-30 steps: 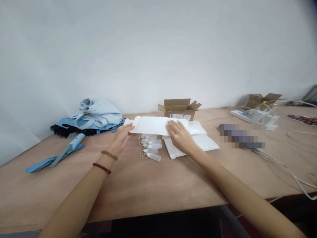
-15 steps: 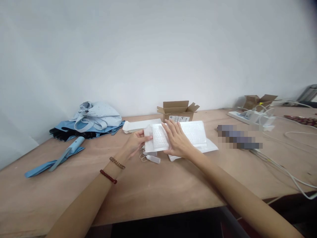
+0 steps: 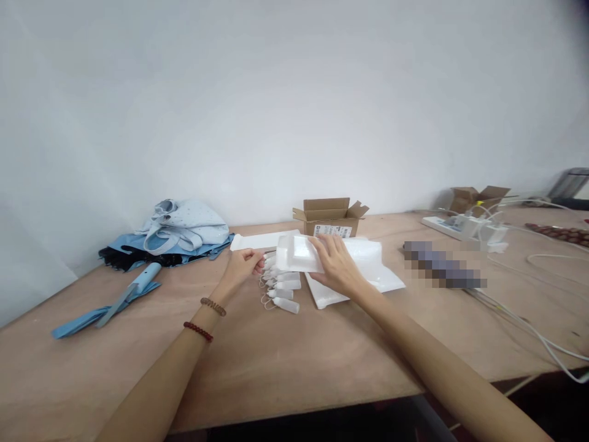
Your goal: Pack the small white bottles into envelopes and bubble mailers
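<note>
A white bubble mailer point(image 3: 299, 255) is raised above the table with its left end bent over. My right hand point(image 3: 335, 261) grips it from the right, fingers across its top. Just left of that end, my left hand point(image 3: 246, 267) is closed in a pinch; a thin line shows at its fingertips, too small to name. Several small translucent white bottles point(image 3: 286, 305) with cord loops lie in a row beneath, partly covered by the mailer. Another white mailer point(image 3: 326, 298) lies flat under my right hand.
Behind stand an open cardboard box point(image 3: 329, 218) and flat white mailers point(image 3: 264, 241). A blue umbrella point(image 3: 142, 279) and a pale cloth bag point(image 3: 188, 224) lie left. To the right are a power strip point(image 3: 444, 227), cables point(image 3: 529, 328), a pixelated object point(image 3: 442, 264) and another box point(image 3: 473, 199).
The held mailer's left end has folded over, and my left hand has come away from its flat edge. More of the small bottles show beneath. The whole view has shifted slightly.
</note>
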`<state>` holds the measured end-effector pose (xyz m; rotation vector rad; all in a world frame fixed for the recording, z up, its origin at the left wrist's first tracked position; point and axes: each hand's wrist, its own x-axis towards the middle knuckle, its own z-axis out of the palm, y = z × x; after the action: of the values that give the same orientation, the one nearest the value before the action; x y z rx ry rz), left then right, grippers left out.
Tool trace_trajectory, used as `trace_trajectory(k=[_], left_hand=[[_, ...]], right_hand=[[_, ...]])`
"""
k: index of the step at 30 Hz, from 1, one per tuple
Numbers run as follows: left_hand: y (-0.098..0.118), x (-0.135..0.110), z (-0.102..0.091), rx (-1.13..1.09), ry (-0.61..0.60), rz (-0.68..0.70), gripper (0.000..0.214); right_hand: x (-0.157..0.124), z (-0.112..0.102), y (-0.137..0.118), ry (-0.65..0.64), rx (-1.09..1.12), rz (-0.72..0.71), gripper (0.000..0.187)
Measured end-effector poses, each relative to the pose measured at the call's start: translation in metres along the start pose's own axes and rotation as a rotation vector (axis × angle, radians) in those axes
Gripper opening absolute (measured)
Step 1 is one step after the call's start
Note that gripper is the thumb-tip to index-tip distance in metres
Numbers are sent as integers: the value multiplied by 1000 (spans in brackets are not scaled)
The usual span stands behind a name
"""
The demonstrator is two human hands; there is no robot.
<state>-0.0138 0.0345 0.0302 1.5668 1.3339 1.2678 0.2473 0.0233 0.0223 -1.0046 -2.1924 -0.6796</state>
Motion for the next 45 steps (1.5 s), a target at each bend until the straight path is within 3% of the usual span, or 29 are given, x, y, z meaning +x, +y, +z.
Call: trace_trajectory(k=[3,7,17,22,34,40,45], left_hand=[[-9,5,-15,185,-7,44,25],[-16,7,-22,253,-24,71,17],[-30,7,-9,290,-86,125,28],[-33,8,-7,305,-37,141,26],[-26,4,6,273,46,90,19],[-19,3,6,242,87,171,21],[-3,1,3,250,188,269,20]], right_hand=[[-2,3,12,6,-8,46,62],[-5,7,22,-8,-28,82,56],[-5,9,20,-28,-49,73,48],[-6,11,20,-31,-52,69,48],[-6,10,18,-115,-57,79,50],[-7,11,19,-133,-69,88,50],[-7,14,20,-159,-92,102,49]])
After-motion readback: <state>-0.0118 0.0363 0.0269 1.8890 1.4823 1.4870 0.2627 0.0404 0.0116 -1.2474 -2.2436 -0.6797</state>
